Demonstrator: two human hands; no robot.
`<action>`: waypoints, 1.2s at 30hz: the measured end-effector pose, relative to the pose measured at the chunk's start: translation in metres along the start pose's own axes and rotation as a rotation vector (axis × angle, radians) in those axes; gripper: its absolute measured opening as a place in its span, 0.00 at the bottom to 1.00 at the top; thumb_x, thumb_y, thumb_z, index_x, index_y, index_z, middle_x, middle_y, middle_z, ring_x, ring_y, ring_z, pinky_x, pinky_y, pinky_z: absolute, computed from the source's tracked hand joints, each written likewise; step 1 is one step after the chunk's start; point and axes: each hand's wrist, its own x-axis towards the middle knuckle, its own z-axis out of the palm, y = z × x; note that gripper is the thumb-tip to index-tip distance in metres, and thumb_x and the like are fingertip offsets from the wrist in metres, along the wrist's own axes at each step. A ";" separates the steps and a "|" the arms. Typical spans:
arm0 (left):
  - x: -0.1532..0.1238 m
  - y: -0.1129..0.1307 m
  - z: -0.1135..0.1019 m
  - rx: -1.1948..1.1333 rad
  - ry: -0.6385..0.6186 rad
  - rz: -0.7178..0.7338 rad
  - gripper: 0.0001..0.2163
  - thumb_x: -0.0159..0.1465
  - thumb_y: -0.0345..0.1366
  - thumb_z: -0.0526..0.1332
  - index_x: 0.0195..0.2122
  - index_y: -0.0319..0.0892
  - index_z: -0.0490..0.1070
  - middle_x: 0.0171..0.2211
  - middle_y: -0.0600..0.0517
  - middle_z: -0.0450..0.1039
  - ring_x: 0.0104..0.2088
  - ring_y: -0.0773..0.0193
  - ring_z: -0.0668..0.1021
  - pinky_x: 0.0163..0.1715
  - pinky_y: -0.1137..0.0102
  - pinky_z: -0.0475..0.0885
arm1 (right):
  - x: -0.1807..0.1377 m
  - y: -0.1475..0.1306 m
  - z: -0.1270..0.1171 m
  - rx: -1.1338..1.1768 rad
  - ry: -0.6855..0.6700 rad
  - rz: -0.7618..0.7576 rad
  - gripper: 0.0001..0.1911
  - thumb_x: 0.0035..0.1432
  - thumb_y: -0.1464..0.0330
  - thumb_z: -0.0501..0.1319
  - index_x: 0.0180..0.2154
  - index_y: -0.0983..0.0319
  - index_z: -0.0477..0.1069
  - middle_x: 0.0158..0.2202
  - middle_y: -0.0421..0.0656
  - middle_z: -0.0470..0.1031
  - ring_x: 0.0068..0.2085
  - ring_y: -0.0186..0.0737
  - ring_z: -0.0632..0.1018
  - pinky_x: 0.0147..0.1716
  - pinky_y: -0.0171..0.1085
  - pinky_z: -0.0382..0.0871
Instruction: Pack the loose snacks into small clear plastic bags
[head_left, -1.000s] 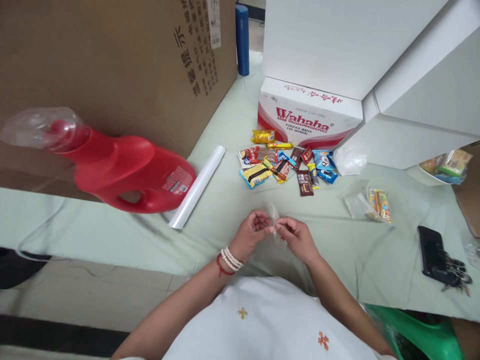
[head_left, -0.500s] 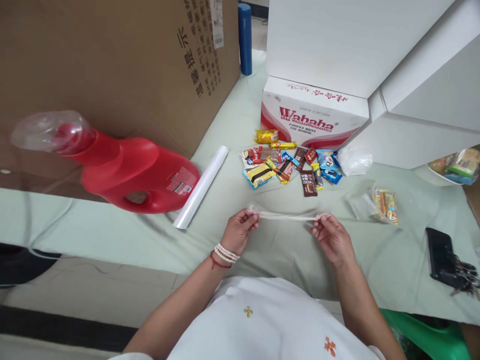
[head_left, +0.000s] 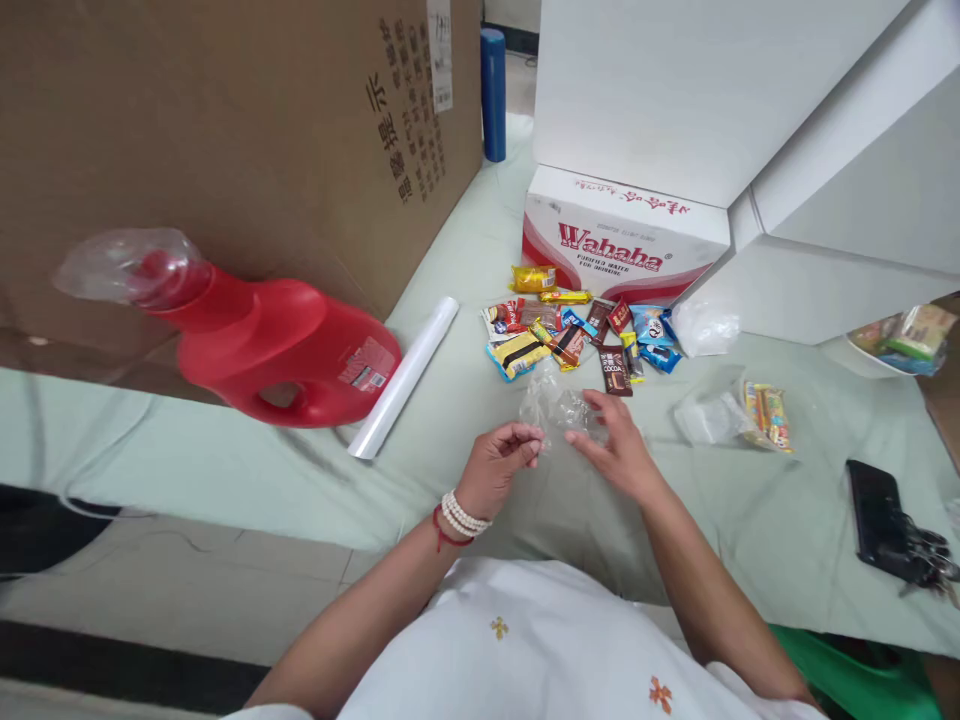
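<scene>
A crumpled, see-through plastic cover hangs from my left hand, whose thumb and fingers pinch its near edge. Beside it, my right hand is open, thumb and fingers apart around the cover's right side; light contact there cannot be ruled out. Just beyond both hands lie several wrapped snacks, among them a brown cocoa packet, a yellow-and-black packet and a blue packet. A similar clear cover sits over the top of a red jug.
A white roll lies beside the jug. Behind the snacks stands a Wahaba-type water carton; a large brown box is at left. To the right are a clear bag with yellow snacks, a filled bowl, a phone and keys.
My hands have come closer together. The plastic cover, stretched between them before, is now slack and bunched; my right fingers have let go of its edge and spread apart.
</scene>
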 end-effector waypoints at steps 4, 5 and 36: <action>-0.002 0.005 -0.011 -0.034 0.062 -0.006 0.16 0.51 0.40 0.75 0.39 0.38 0.83 0.28 0.53 0.76 0.25 0.72 0.71 0.28 0.74 0.65 | 0.016 0.023 0.037 -0.018 -0.018 0.045 0.17 0.63 0.60 0.58 0.50 0.60 0.74 0.46 0.49 0.76 0.44 0.48 0.77 0.46 0.48 0.74; -0.001 0.006 -0.015 -0.056 0.093 -0.006 0.17 0.50 0.39 0.75 0.40 0.38 0.83 0.28 0.54 0.76 0.25 0.72 0.70 0.27 0.74 0.64 | 0.015 0.022 0.036 -0.039 0.033 0.025 0.16 0.64 0.60 0.57 0.50 0.60 0.74 0.47 0.50 0.75 0.45 0.48 0.76 0.46 0.48 0.74; -0.019 -0.016 -0.009 0.155 0.095 0.094 0.21 0.63 0.56 0.65 0.38 0.41 0.75 0.21 0.59 0.63 0.22 0.71 0.63 0.22 0.75 0.59 | -0.069 -0.031 0.014 0.489 0.093 0.284 0.13 0.61 0.55 0.66 0.39 0.58 0.74 0.34 0.40 0.73 0.34 0.37 0.72 0.36 0.35 0.66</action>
